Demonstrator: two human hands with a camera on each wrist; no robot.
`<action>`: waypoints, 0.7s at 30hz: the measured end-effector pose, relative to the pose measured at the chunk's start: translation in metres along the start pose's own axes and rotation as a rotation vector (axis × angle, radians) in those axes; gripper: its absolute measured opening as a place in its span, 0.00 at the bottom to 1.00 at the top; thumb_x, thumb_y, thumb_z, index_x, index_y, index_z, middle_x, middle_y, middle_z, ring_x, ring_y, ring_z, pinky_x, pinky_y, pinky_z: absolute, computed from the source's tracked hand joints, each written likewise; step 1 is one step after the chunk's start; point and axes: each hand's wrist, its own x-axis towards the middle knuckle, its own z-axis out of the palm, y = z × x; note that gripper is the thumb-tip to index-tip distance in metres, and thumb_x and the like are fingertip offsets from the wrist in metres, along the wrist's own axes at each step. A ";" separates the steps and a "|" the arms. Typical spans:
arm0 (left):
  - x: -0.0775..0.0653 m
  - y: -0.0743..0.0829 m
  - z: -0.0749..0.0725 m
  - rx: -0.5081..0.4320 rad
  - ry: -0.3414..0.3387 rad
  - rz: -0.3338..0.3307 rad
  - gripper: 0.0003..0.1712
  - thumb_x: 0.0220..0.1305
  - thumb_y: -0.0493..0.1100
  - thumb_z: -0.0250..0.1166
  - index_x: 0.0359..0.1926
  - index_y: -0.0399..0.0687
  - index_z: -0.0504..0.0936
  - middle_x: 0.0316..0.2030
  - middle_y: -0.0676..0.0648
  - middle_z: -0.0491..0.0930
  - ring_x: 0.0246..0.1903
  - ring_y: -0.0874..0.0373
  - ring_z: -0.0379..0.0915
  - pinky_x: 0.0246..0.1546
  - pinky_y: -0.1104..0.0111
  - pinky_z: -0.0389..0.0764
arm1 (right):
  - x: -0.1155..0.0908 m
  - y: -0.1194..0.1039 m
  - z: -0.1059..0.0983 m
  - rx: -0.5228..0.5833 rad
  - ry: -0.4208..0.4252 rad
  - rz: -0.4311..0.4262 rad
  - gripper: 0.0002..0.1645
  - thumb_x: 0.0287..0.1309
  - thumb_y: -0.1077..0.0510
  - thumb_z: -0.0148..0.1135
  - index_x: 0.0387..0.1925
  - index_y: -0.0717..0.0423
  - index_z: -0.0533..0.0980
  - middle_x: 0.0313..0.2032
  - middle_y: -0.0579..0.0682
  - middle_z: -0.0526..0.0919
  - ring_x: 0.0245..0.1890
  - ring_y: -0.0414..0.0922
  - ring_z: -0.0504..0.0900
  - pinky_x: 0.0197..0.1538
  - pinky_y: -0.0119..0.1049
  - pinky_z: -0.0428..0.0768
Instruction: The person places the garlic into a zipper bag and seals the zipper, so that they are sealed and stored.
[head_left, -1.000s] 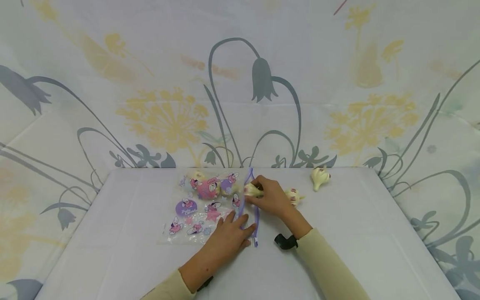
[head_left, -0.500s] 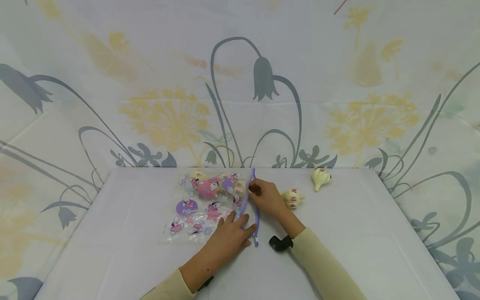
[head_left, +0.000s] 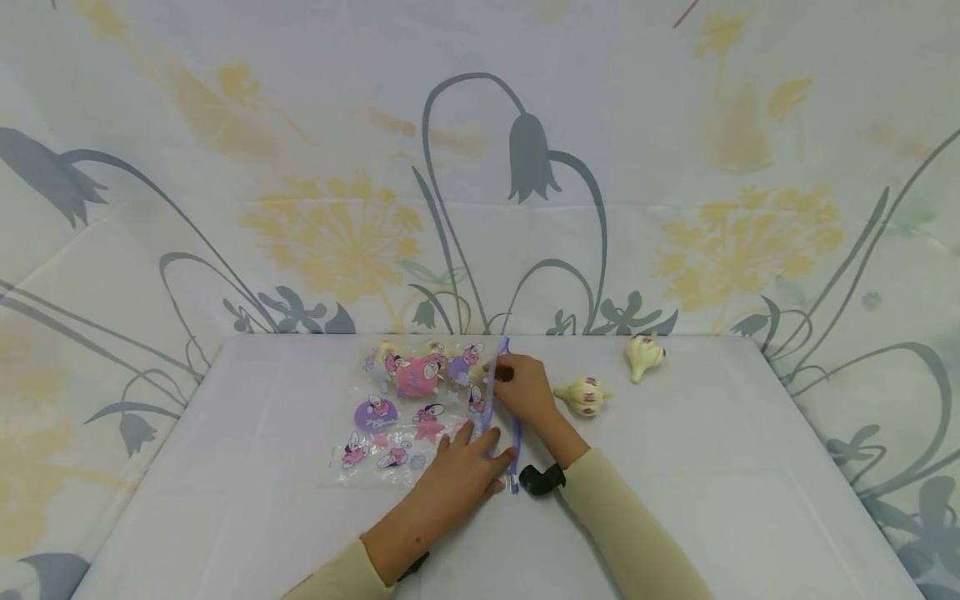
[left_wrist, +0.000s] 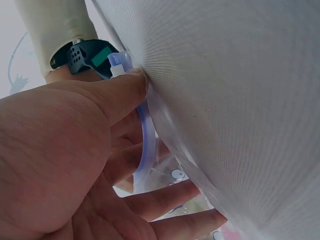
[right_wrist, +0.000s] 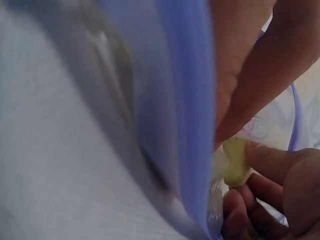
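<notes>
The left hand (head_left: 461, 471), its fingers spread, rests on a clear plastic bag (head_left: 375, 414) with pink and purple prints, near the purple zip edge (head_left: 489, 402). Just beyond it, the right hand (head_left: 528, 392) pinches a pale yellow garlic bulb (right_wrist: 236, 162) at the bag's mouth. A cream bulb with reddish marks (head_left: 588, 397) lies just beside the right hand; another whitish bulb (head_left: 645, 357) lies farther right. If the left hand presses too weakly, the bag may slide, and the pinched bulb could catch on the zip edge.

Your sleeves (head_left: 633, 517): cream. Your right wrist unit (head_left: 542, 480): black, curved, small dotted holes, green patch. Your left wrist unit (head_left: 414, 567): mostly hidden, probably black too.
</notes>
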 end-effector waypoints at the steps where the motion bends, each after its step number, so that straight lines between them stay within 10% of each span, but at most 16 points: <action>1: 0.000 0.000 0.000 0.002 0.001 0.000 0.25 0.71 0.55 0.71 0.67 0.63 0.84 0.66 0.46 0.77 0.65 0.34 0.75 0.52 0.41 0.85 | 0.000 -0.001 0.000 -0.004 0.007 0.009 0.02 0.48 0.66 0.67 0.27 0.62 0.83 0.23 0.50 0.83 0.26 0.44 0.78 0.32 0.38 0.78; 21: 0.000 -0.002 0.000 -0.050 -0.021 -0.015 0.26 0.71 0.54 0.71 0.68 0.63 0.83 0.67 0.45 0.77 0.66 0.33 0.74 0.54 0.39 0.84 | -0.011 -0.017 -0.045 -0.059 -0.112 0.064 0.09 0.59 0.67 0.71 0.42 0.64 0.87 0.35 0.54 0.90 0.35 0.48 0.88 0.42 0.44 0.88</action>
